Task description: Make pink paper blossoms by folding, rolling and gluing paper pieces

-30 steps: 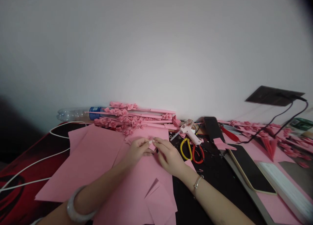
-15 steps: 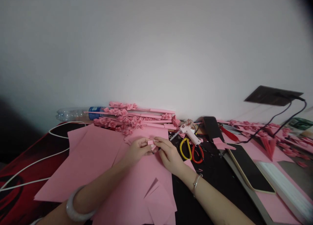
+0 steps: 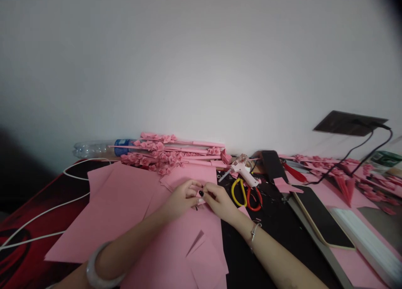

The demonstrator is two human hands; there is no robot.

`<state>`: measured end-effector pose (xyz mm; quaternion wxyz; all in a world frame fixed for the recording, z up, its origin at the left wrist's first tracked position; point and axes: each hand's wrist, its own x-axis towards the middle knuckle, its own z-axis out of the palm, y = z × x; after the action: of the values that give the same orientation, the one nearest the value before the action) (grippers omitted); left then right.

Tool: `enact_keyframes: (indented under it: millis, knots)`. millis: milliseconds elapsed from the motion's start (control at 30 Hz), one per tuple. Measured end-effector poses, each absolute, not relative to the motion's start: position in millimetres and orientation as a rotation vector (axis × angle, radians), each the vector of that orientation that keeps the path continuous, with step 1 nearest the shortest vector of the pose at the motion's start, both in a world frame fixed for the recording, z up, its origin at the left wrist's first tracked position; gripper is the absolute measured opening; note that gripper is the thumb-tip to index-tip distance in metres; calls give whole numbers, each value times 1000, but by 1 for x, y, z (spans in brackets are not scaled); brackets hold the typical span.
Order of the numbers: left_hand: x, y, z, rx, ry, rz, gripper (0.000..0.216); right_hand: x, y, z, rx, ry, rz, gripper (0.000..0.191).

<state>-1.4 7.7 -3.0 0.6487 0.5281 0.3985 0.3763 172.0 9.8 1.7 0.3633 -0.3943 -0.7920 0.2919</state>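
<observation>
My left hand and my right hand meet fingertip to fingertip over the pink paper sheets. Both pinch a small folded piece of pink paper, mostly hidden by the fingers. A pale bangle rings my left wrist and a thin bracelet my right. Just right of my right hand lie yellow and red scissors and a white glue gun.
Pink paper flower stems and a plastic bottle lie along the wall. A phone and a white block sit at the right. White cables cross the red cloth at the left. More pink flowers lie far right.
My hands have closed tighter together over the small pink piece, and my right thumb has tucked in over it. The view has shifted slightly.
</observation>
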Motion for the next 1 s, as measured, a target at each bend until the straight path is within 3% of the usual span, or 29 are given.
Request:
enact_keyframes:
  millis: [167,333,533,1000]
  knots:
    - [-1,8,-3,1222,893,833,34,173,10,2,-1079,-1974,745,31]
    - [-2,10,-4,1195,884,873,35,174,10,4,-1011,-1906,678,20]
    - [-3,12,-6,1195,880,883,43,173,8,4,-919,-1962,683,35]
    - [-7,13,-5,1243,905,849,38,174,9,0,-890,-1962,615,37]
